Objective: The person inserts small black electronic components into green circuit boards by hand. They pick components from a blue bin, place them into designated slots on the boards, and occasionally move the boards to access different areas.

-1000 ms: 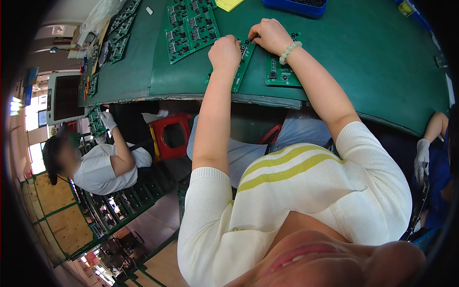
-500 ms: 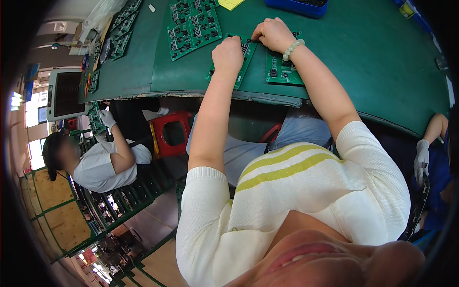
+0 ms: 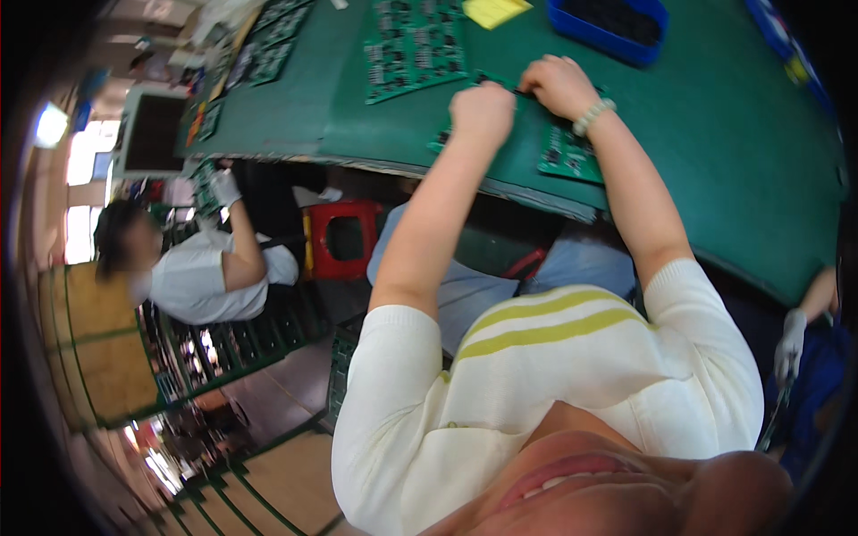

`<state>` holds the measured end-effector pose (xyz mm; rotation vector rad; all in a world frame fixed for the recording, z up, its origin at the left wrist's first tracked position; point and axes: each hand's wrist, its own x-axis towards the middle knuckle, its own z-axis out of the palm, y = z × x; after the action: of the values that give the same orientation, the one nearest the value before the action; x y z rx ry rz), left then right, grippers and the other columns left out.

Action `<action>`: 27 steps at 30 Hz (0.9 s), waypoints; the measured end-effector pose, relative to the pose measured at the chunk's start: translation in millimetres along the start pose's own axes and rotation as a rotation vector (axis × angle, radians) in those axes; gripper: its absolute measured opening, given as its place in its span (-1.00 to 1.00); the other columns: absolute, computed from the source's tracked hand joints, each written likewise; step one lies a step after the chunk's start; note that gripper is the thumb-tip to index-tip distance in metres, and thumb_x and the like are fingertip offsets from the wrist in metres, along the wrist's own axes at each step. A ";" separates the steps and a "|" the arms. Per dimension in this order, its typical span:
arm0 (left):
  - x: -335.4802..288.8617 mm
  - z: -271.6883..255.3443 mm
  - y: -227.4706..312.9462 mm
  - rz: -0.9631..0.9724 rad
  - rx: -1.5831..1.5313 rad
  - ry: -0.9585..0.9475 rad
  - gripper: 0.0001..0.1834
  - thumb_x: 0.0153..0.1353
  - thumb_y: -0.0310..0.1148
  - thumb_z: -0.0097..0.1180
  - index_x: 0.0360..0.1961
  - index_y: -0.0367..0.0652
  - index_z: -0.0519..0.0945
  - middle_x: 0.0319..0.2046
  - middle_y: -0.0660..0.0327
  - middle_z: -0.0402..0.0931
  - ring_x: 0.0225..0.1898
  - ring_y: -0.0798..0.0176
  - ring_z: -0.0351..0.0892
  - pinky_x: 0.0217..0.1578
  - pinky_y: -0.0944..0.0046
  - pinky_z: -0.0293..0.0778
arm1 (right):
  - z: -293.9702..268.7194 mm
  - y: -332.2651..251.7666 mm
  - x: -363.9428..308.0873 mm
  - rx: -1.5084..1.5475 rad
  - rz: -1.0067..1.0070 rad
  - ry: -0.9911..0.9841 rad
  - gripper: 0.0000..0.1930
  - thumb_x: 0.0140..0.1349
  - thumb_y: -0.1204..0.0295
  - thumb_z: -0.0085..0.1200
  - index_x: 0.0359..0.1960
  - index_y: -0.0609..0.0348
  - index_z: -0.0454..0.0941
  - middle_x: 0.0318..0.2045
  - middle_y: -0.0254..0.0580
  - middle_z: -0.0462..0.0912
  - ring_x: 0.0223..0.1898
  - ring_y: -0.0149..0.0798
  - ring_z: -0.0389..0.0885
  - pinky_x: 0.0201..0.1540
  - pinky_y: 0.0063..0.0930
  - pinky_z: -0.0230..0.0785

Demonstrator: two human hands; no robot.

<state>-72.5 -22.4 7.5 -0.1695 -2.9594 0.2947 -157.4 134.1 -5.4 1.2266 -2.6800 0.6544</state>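
My left hand (image 3: 483, 112) is curled closed over a small green circuit board (image 3: 441, 139) on the table; most of the board is hidden beneath it. My right hand (image 3: 561, 87), with a pale bead bracelet on the wrist, reaches to that board's far right corner, thumb and finger pinched together. Whatever either hand grips is too small or covered to name. Under my right wrist lies a second green board (image 3: 567, 156) with dark parts on it. Farther off, left of my hands, sits a larger green panel of boards (image 3: 414, 54). The picture is somewhat blurred.
A blue bin (image 3: 610, 31) of small black parts and a yellow paper (image 3: 497, 11) are on the far side of the green table (image 3: 715, 152). More boards (image 3: 273, 54) lie far left. A seated person (image 3: 210, 268) works at left; a gloved hand (image 3: 790, 347) shows at right.
The whole view has shifted, so the table and its things appear farther right. Both my hands stay at the same board, the left one still curled, the right one still pinching at its corner.
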 end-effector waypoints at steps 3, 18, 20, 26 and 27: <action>0.4 -10.8 6.3 0.015 0.033 0.009 -0.87 0.03 -0.41 0.08 -0.48 -0.14 0.66 -0.43 0.10 0.62 -0.43 0.10 0.70 -0.47 0.12 0.60 | -4.5 0.4 -0.3 0.051 0.011 0.008 -0.80 0.06 0.51 0.04 -0.38 -0.05 0.72 -0.30 -0.33 0.70 -0.11 -0.17 0.56 0.00 -0.20 0.35; -10.1 -22.7 -2.6 -0.607 -2.493 -0.069 -0.45 0.23 -0.66 -0.18 0.25 -0.37 0.05 -0.22 -0.12 0.50 -0.71 0.51 0.12 -0.73 0.49 0.07 | -9.0 -8.3 -0.1 0.861 -0.270 0.151 -0.83 0.26 0.46 0.04 -0.17 0.19 0.60 -0.28 -0.30 0.63 -0.37 -0.44 0.49 -0.24 -0.53 0.36; -16.2 -12.6 -8.3 -0.616 -2.600 -0.060 -0.31 0.28 -0.65 -0.10 0.34 -0.31 -0.13 -0.17 -0.21 0.51 -0.72 0.51 0.13 -0.72 0.50 0.09 | -11.3 -7.0 -4.1 0.882 -0.216 0.048 -0.82 0.26 0.45 0.04 -0.15 0.19 0.60 -0.27 -0.38 0.61 -0.38 -0.51 0.40 -0.28 -0.60 0.28; -17.0 -21.6 -10.3 -0.561 -2.422 -0.110 -0.48 0.38 -0.43 -0.02 0.26 -0.39 0.12 -0.27 -0.11 0.59 -0.74 0.55 0.09 -0.74 0.54 0.03 | -15.0 -4.9 -10.3 1.027 -0.212 0.011 -0.79 0.24 0.47 0.03 -0.11 0.17 0.61 -0.31 -0.48 0.61 -0.36 -0.58 0.40 -0.28 -0.67 0.24; -16.7 -23.8 -8.2 -0.562 -2.305 -0.077 -0.54 0.38 -0.40 0.01 0.20 -0.37 0.21 -0.29 -0.06 0.59 -0.74 0.57 0.09 -0.74 0.54 0.02 | -18.0 -10.0 -11.4 1.081 -0.222 0.012 -0.78 0.24 0.49 0.03 -0.11 0.18 0.61 -0.31 -0.48 0.61 -0.34 -0.58 0.43 -0.26 -0.66 0.26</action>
<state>-52.8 -28.1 29.8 0.4027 -1.5192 -2.7859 -143.6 143.9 10.9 1.6076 -2.0580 2.1756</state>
